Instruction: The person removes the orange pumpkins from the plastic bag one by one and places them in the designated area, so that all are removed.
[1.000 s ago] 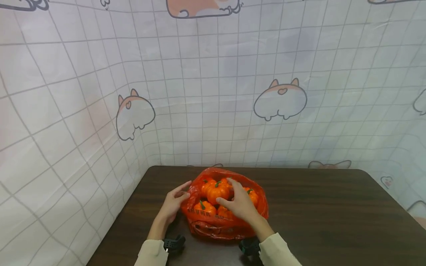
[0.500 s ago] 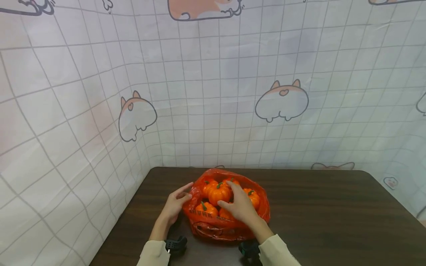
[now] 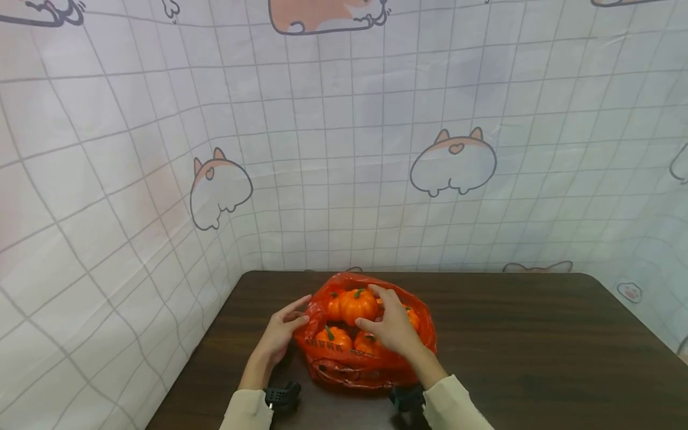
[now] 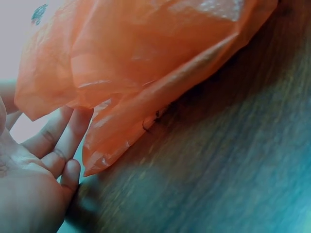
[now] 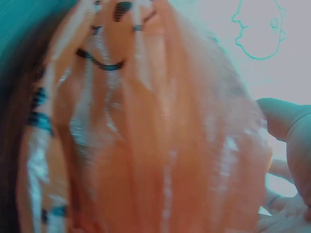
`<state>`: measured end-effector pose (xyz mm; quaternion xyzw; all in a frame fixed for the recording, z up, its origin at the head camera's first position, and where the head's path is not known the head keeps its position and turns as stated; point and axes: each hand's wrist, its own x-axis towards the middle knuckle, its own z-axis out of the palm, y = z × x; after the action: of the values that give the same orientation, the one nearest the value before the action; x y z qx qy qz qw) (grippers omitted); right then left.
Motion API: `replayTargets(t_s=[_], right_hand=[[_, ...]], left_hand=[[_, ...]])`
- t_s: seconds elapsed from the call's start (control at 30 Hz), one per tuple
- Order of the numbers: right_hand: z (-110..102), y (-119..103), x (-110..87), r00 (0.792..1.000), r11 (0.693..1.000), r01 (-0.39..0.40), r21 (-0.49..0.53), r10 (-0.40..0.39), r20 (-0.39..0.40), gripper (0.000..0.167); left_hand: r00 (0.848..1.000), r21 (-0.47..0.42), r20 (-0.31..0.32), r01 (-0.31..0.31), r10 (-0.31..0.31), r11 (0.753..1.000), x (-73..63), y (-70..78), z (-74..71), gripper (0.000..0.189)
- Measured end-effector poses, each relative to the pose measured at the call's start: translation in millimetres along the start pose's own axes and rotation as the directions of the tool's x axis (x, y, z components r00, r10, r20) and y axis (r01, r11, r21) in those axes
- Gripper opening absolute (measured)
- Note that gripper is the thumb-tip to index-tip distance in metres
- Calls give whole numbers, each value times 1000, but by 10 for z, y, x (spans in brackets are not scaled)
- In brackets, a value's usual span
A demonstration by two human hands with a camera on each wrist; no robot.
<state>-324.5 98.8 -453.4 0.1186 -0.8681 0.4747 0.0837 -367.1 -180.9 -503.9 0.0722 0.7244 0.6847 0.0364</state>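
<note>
A red plastic bag [image 3: 357,369] stands open on the table with several small orange pumpkins inside. My right hand [image 3: 396,325] reaches into it and holds the top pumpkin [image 3: 358,307] between thumb and fingers. Other pumpkins lie below it, one at the front left [image 3: 334,339] and another at the front [image 3: 368,344]. At the bag's left side is my left hand [image 3: 279,331], its fingers extended and touching the plastic. In the left wrist view some fingers [image 4: 70,133] reach behind the bag's edge. The bag's wall fills most of the right wrist view.
The dark wooden table [image 3: 510,346] stretches to the right of the bag. A white grid-patterned curtain [image 3: 355,161] with cartoon dogs hangs behind the table and along its left side. Each wrist wears a black device, one on the left [image 3: 283,394].
The right hand has taken hold of the top pumpkin and shifted it slightly right and up, uncovering more of the front pumpkin. The left hand has stayed at the bag's side.
</note>
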Motion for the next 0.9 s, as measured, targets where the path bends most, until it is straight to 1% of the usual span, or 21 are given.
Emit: replayTargets(t_s=[0.1,0.23,0.37,0.53,0.63,0.77,0.9], right_hand=[[-54,2,14,1000,999,2,49,-2,0,76],[-146,8,43,1000,996,2,85,-2,-1,76],[-240,14,63,1000,996,0,93,0,0,75],[-331,24,78,1000,996,-17,82,18,-3,75],[-392,36,89,1000,997,-20,71,21,-10,75],[-469,50,99,999,998,-36,55,36,-11,74],[-544,69,89,999,998,-42,51,43,-3,74]], left_hand=[[999,-16,32,7,-7,1000,-7,15,-21,50],[998,-8,57,12,-12,1000,-10,22,-40,47],[998,13,58,20,-21,1000,-19,13,-55,45],[998,65,54,22,-25,998,-30,9,-75,44],[998,93,63,18,-24,995,-34,11,-81,45],[998,107,60,26,-32,994,-43,12,-92,45],[998,110,37,45,-49,993,-53,3,-114,45]])
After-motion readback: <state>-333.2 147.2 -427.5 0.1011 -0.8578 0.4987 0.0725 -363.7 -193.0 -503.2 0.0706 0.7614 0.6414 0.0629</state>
